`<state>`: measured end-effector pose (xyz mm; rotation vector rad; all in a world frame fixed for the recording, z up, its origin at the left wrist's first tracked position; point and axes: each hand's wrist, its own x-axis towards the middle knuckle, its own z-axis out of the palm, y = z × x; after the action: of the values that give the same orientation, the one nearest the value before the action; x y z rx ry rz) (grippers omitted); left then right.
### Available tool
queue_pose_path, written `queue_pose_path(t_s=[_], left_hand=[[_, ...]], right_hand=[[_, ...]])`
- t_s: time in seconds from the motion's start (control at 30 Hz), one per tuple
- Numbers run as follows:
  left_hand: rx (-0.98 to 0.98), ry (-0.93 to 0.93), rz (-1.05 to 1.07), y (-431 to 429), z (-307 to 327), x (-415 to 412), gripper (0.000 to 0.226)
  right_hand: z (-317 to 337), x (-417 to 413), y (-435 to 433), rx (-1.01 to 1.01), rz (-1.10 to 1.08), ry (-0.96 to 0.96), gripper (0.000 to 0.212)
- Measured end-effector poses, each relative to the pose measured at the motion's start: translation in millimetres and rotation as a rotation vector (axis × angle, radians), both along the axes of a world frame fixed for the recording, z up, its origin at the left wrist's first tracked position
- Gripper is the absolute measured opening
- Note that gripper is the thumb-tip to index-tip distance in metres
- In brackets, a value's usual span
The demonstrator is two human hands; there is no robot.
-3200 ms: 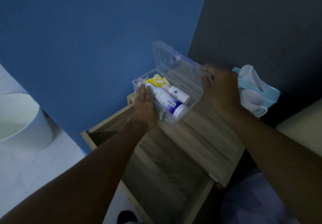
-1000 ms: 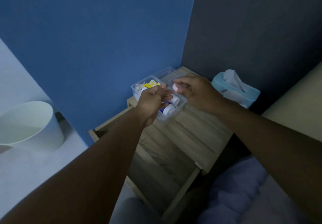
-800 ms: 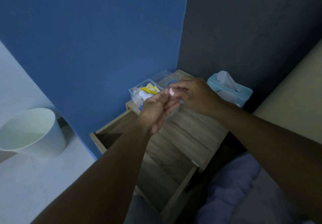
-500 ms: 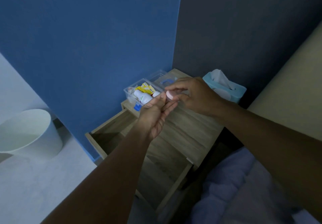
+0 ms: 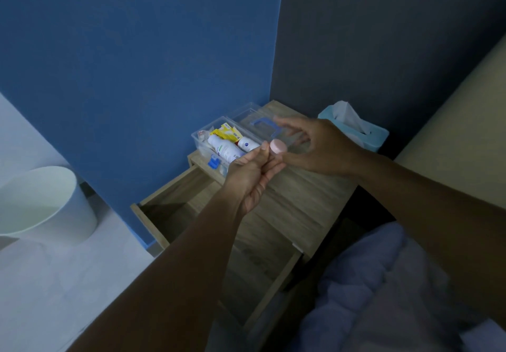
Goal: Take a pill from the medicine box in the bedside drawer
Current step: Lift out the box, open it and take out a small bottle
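The clear medicine box stands open on the wooden bedside table, its lid with a blue handle folded back. Inside lie white bottles and yellow packets. In front of the box, my right hand pinches a small pink round pill container, tipped toward my left hand. My left hand is held palm up with fingers apart, its fingertips touching the container. I see no pill on the palm. Below the hands the bedside drawer is pulled out.
A teal tissue box sits at the table's back right against the dark wall. A white bin stands on the floor at left. A pale blanket lies at lower right, close to the drawer's front.
Both hands left the medicine box and came together in front of it. My right hand now holds the pink container against my opened left hand; the lid lies folded back.
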<state>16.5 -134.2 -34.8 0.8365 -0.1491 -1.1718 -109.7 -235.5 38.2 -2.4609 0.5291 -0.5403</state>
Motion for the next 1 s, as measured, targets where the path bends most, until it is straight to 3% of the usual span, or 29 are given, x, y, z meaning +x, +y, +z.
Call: queue_pose_path(t_s=[0.07,0.17,0.27,0.37,0.47,0.53,0.67,1.0], left_hand=[[-0.005,0.003,-0.014,-1,2,-1,0.022],[-0.027,0.011,-0.037,-1,3,-3,0.028],[-0.002,0.014,-0.010,2,1,-4,0.025],[0.033,-0.022,0.003,4,1,-5,0.023],[-0.004,-0.005,-0.023,5,3,-6,0.024],[-0.020,0.013,-0.047,6,4,-7,0.027],[-0.019,0.044,-0.055,5,-1,-7,0.030],[-0.005,0.128,-0.090,-1,-18,-3,0.035]], right_hand=[[0,2,3,-0.161,-0.090,-0.018,0.043],[-1,5,4,-0.170,-0.034,-0.061,0.023],[2,1,5,-0.060,0.075,-0.007,0.046],[-1,1,8,-0.030,0.032,0.011,0.072],[0,3,10,-0.124,-0.063,-0.028,0.052],[2,3,9,-0.143,-0.016,-0.023,0.043],[1,-3,9,-0.169,0.111,0.017,0.049],[-21,-7,-3,-0.310,0.321,0.007,0.039]])
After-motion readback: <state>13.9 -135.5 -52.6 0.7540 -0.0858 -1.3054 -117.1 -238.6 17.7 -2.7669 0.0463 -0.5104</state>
